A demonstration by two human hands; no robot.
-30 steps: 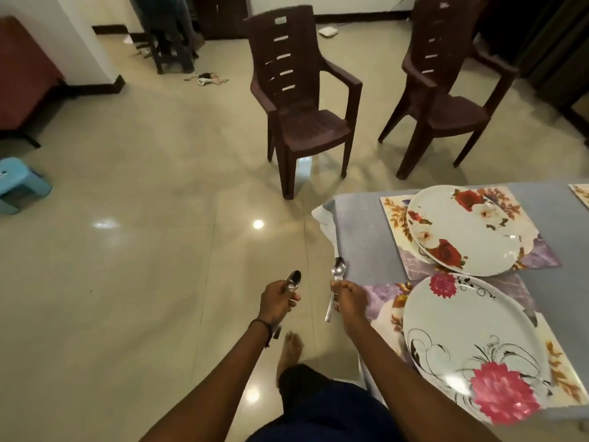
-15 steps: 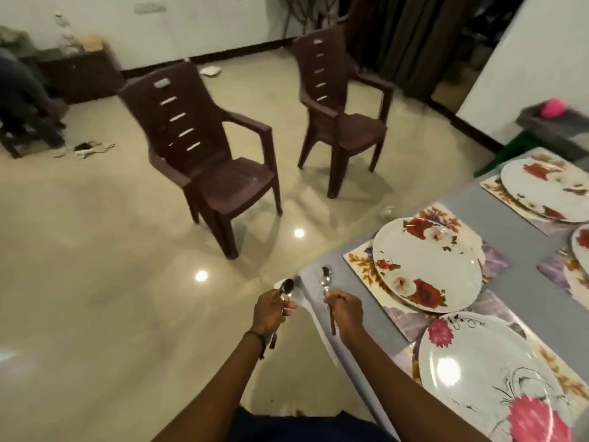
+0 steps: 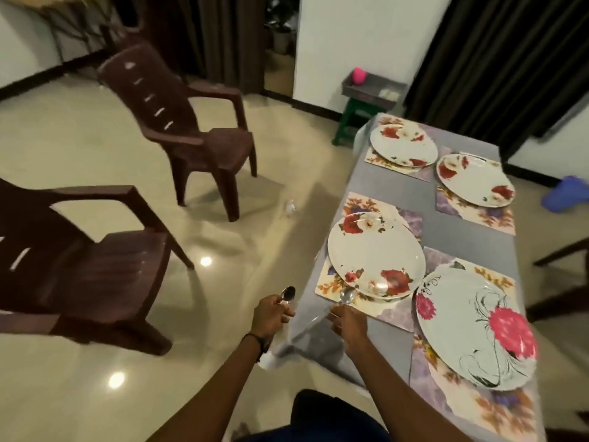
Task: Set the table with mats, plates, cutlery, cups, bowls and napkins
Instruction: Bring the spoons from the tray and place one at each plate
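Observation:
My left hand (image 3: 271, 315) grips a steel spoon (image 3: 287, 295) upright, just left of the table's near corner. My right hand (image 3: 349, 323) holds a second spoon (image 3: 346, 296), its bowl over the near edge of a floral mat (image 3: 331, 285). On that mat lies a white plate with red flowers (image 3: 376, 256). To its right a larger plate with pink flowers (image 3: 475, 327) rests on another mat. Two more flowered plates (image 3: 403, 145) (image 3: 475, 180) sit on mats at the far end of the grey-clothed table (image 3: 459, 237).
Two dark brown plastic chairs (image 3: 191, 129) (image 3: 73, 266) stand on the glossy floor left of the table. A green stool (image 3: 357, 119) carrying a tray with a pink cup (image 3: 359, 74) stands beyond the far corner. Another chair's arm (image 3: 561, 253) juts in at the right.
The view has swung right, bringing the whole table and all its plates into sight. My right hand with its spoon has moved over the table corner toward the near mat.

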